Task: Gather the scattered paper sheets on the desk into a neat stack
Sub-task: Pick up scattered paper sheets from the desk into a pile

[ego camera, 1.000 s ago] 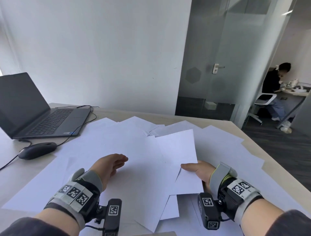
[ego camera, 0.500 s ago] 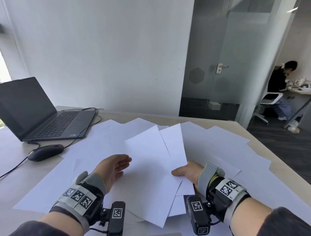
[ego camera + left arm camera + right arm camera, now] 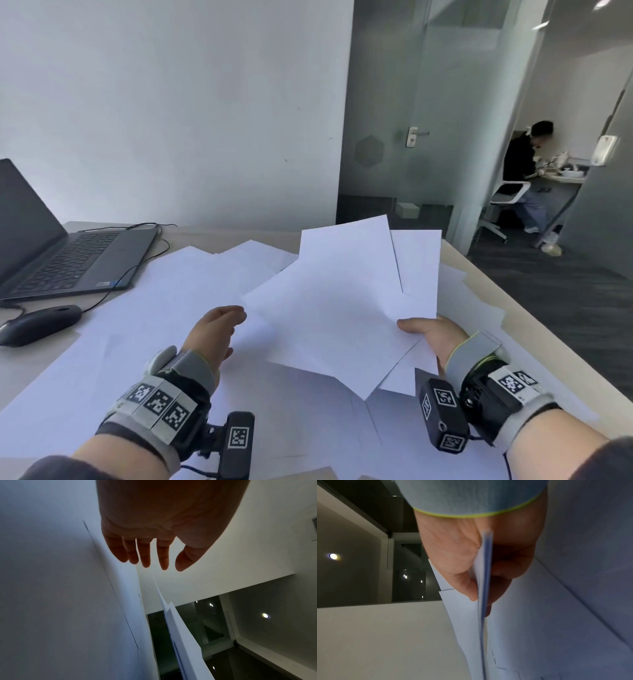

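No words, brands or numbers can be read anywhere. The sheets (image 3: 329,308) show blank faces, the small stickers on the laptop (image 3: 78,263) are too blurred to read, and the wrist bands (image 3: 161,404) carry only black-and-white square marker patterns.

R hand (image 3: 432,337) pinches fanned sheets (image 3: 342,308); L hand (image 3: 214,334) loose beside them

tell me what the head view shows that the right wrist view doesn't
Only the head view shows the laptop, the mouse, the open left hand and the desk. Only the right wrist view shows the held sheets edge-on, pinched between thumb and fingers. Both show the right hand gripping those sheets, with loose sheets lying below.
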Available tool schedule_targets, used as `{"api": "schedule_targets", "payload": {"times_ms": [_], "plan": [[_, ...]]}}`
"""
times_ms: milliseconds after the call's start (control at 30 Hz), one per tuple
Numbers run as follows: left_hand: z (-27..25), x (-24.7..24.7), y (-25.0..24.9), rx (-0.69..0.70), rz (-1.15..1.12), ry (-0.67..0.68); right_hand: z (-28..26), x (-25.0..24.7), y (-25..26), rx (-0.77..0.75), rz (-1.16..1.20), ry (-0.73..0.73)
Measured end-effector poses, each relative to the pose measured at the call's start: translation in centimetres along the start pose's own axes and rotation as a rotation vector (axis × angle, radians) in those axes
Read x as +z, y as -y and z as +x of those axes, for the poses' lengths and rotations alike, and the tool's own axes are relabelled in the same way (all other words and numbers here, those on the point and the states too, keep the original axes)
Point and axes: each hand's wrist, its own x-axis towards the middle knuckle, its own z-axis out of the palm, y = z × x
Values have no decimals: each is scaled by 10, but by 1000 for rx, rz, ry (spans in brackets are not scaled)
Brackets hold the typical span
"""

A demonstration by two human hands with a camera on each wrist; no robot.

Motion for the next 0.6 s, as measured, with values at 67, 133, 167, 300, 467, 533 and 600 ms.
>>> {"api": "schedule_targets", "payload": {"times_ms": [67, 133, 167, 300, 467, 533, 600], "plan": [[-1, 10, -1, -16, -26, 31, -1, -10, -3, -11, 41, -30], [-2, 21, -2, -66, -87, 122, -4, -18, -5, -37, 62, -16], [-3, 25, -3, -95, -107, 161, -6, -19, -5, -46, 64, 5], [-4, 41, -3, -112, -81, 226, -17, -18, -4, -88, 45, 114], [4, 45, -5, -153, -55, 184, -34, -30, 1, -74, -46, 282], [5, 45, -6, -195, -30, 196, -39, -36, 3, -81, -68, 315], [4, 46, -7, -226, 5, 221, -42, -38, 3, -98, -94, 323]]}}
